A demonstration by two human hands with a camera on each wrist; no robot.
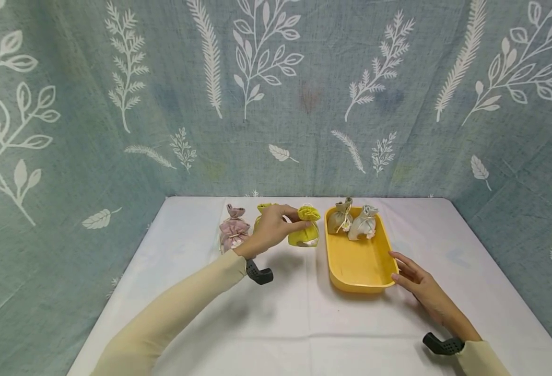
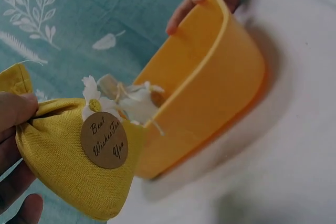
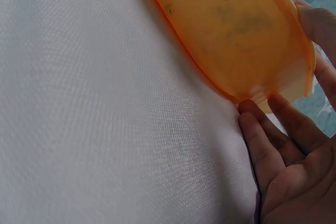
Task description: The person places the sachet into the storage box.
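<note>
My left hand (image 1: 272, 224) pinches a yellow cloth drawstring pouch (image 1: 304, 237) below its gathered top and holds it above the table, just left of a yellow plastic tub (image 1: 360, 287). In the left wrist view this pouch (image 2: 79, 156) shows a white flower and a round brown "Best Wishes For You" tag. My right hand (image 1: 419, 284) holds the tub's right side near the front corner, fingertips at the rim; the right wrist view shows other fingers against its outer wall (image 3: 231, 35). Inside at the back stand an olive-brown pouch (image 1: 340, 219) and a pale grey pouch (image 1: 364, 224).
Behind my left hand, another yellow pouch (image 1: 265, 207) is mostly hidden. To its left stands a pink pouch (image 1: 235, 232) with a white flower. A white cloth covers the table (image 1: 276, 324), and a leaf-patterned blue-green curtain (image 1: 276, 130) hangs around it.
</note>
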